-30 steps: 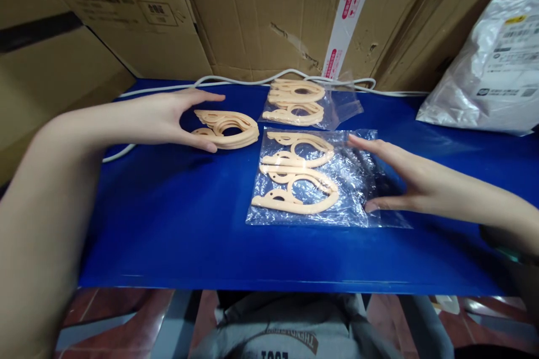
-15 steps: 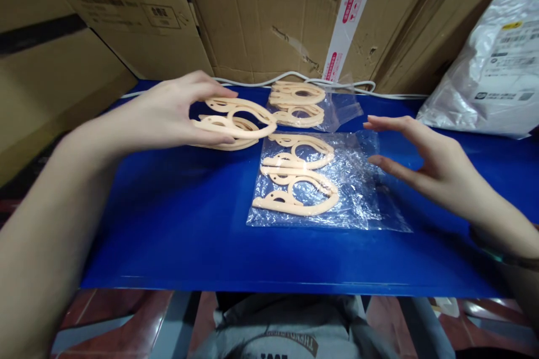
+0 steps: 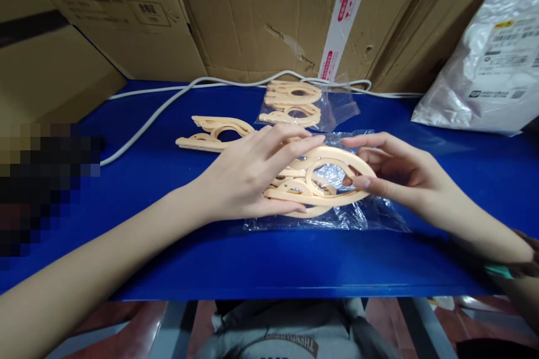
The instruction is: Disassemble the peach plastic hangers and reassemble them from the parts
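A beige folded clothes hanger (image 3: 349,195) is held between both hands above the table. My left hand (image 3: 248,174) grips its left end, thumb along the near side and fingers over the far side. At the right tip, my right hand (image 3: 396,171) pinches the hanger between thumb and fingers. Beneath it lies a clear plastic bag (image 3: 379,216) with more folded hangers, mostly hidden by the held one. Just left of my left hand, a small stack of loose folded hangers (image 3: 210,140) rests on the table.
Behind, another clear bag of folded hangers (image 3: 295,102) lies on the blue table (image 3: 210,263). A white cable (image 3: 168,102) runs along the back. Cardboard boxes (image 3: 261,11) stand behind it, and a white plastic parcel (image 3: 484,67) sits at the back right.
My left hand has carried a hanger from the loose stack rightward over the front bag. My right hand has closed from open onto its right end.
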Demonstrator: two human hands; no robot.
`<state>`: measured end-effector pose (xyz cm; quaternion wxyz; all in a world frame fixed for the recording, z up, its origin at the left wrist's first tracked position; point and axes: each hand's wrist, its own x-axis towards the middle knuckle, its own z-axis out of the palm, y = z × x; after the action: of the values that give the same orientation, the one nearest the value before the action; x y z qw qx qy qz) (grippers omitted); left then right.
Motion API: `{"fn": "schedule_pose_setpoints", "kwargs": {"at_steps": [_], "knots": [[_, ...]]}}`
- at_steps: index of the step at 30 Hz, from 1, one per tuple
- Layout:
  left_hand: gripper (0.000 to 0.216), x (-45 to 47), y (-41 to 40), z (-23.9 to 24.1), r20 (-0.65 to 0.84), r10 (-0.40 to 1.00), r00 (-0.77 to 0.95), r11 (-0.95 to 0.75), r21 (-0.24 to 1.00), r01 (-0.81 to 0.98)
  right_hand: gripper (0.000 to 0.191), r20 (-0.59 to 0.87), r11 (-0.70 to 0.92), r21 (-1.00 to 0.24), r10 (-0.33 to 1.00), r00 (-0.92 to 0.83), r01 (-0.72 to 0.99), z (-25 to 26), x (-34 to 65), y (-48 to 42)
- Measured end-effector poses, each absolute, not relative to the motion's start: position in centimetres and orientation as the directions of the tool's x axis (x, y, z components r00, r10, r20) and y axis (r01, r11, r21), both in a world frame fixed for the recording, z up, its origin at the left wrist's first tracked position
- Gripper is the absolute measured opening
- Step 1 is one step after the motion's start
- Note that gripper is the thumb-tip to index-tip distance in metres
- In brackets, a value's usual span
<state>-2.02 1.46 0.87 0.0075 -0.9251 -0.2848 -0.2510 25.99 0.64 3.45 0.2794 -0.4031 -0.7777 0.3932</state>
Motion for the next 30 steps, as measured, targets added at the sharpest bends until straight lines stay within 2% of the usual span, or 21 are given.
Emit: {"fn": "schedule_pose_setpoints", "kwargs": {"at_steps": [4, 12, 15, 19, 23, 27, 30], "knots": [[0.090, -2.0, 1.9, 0.7, 0.466, 0.524, 0.713, -0.834, 0.113, 0.540, 0.048, 0.101, 0.338, -0.848, 0.860, -0.500, 0.409, 3.6, 26.2, 0.8], [0.078, -2.2, 1.4, 0.7, 0.513, 0.480, 0.712, -0.818, -0.031, 0.574, 0.050, 0.121, 0.384, -0.796, 0.858, -0.498, 0.468, 3.3, 26.4, 0.7], [0.074, -2.0, 1.3, 0.7, 0.576, 0.438, 0.690, -0.811, -0.078, 0.580, 0.058, 0.259, 0.535, -0.667, 0.819, -0.511, 0.519, 3.2, 26.3, 0.7], [0.073, -1.6, 1.1, 0.6, 0.634, 0.399, 0.663, -0.795, -0.121, 0.594, 0.083, 0.427, 0.783, -0.361, 0.622, -0.656, 0.507, 3.2, 26.1, 0.6], [0.075, -1.1, 0.8, 0.5, 0.641, 0.386, 0.663, -0.793, -0.136, 0.593, 0.071, 0.430, 0.847, -0.122, 0.515, -0.741, 0.518, 3.4, 25.8, 0.5], [0.074, -0.7, 0.3, 0.4, 0.636, 0.417, 0.649, -0.791, -0.098, 0.604, 0.067, 0.418, 0.843, -0.063, 0.508, -0.753, 0.534, 3.5, 25.5, 0.4], [0.090, -0.8, 0.2, 0.6, 0.589, 0.480, 0.650, -0.784, -0.044, 0.619, 0.073, 0.429, 0.846, -0.053, 0.500, -0.753, 0.531, 3.8, 25.9, 0.5]]}}
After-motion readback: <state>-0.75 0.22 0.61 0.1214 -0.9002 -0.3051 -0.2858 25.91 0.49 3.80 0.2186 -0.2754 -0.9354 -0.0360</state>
